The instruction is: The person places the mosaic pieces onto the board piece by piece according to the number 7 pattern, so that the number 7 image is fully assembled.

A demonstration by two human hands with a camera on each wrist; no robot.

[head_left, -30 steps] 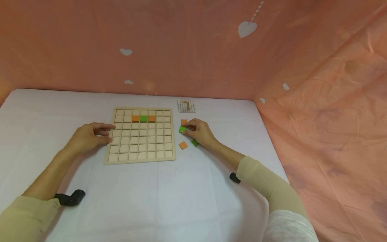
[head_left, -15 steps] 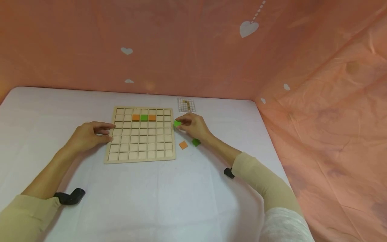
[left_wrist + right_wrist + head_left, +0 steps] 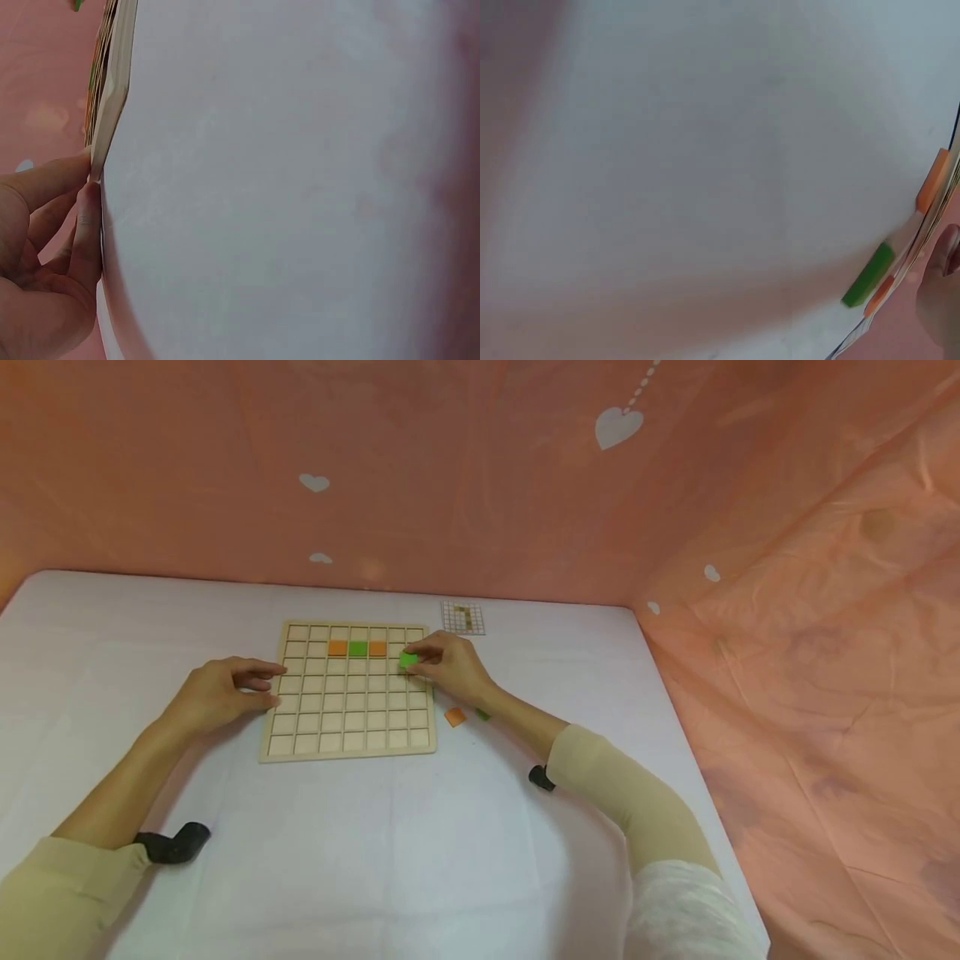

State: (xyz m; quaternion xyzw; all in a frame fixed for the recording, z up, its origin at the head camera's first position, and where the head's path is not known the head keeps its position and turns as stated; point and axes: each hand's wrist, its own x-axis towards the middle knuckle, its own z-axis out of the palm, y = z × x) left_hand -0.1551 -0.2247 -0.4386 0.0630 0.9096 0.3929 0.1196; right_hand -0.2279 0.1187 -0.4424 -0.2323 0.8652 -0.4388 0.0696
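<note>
In the head view, my right hand (image 3: pixel 453 670) pinches a bright green square tile (image 3: pixel 408 660) between thumb and fingertips, over the right side of a pale wooden grid board (image 3: pixel 333 703). Near the board's top, an orange tile (image 3: pixel 337 648), a green tile (image 3: pixel 358 649) and another orange tile (image 3: pixel 377 648) lie side by side in one row. At the board's left edge, my left hand (image 3: pixel 213 695) touches the rim with thumb and fingertips. The left wrist view shows this hand (image 3: pixel 49 262) against the rim (image 3: pixel 112 105).
Right of the board lie a loose orange tile (image 3: pixel 455 717) and a darker green tile (image 3: pixel 483 714), partly covered by my arm. Another orange tile (image 3: pixel 879 295) shows in the right wrist view. A small pattern card (image 3: pixel 462 618) lies behind my right hand on the white cloth (image 3: pixel 345 835).
My right hand has picked up the green tile from beside the board and carried it left over the grid. The left hand has stayed at the rim.
</note>
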